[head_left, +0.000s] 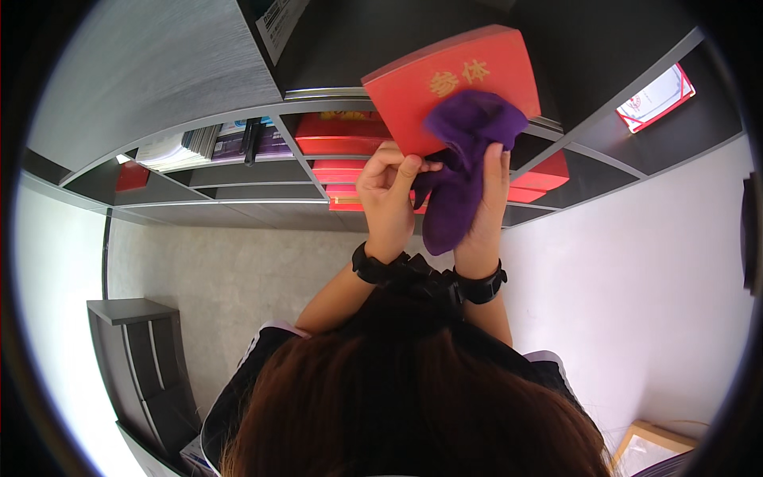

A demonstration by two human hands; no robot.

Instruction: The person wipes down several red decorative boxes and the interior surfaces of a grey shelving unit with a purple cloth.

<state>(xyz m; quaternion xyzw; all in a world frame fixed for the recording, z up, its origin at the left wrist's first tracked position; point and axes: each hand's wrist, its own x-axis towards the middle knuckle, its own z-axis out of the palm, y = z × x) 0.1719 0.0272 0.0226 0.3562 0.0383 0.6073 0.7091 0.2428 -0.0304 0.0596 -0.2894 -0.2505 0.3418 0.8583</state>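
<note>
Bunched purple cloth [457, 199] hangs between my two hands, its top resting over the front of a red box [405, 95] with gold lettering. My right hand [486, 211] is closed round the cloth's right side, its thumb lying upward along the folds. At the cloth's left edge my left hand [387, 195] is closed, thumb and fingers pinching a loose part just below the box's lower left corner. Whether those fingers also touch the box is hard to tell. The box tilts at the front of a dark shelf compartment; its lower right part is hidden by cloth.
The dark grey shelf unit [187, 119] spans the upper view. Red boxes [342, 139] fill compartments beneath the hands, with stacked papers [187, 149] to their left. A red-framed certificate [656, 99] stands far right. Lower left is a dark cabinet [139, 350]; a wooden frame [652, 449] is lower right.
</note>
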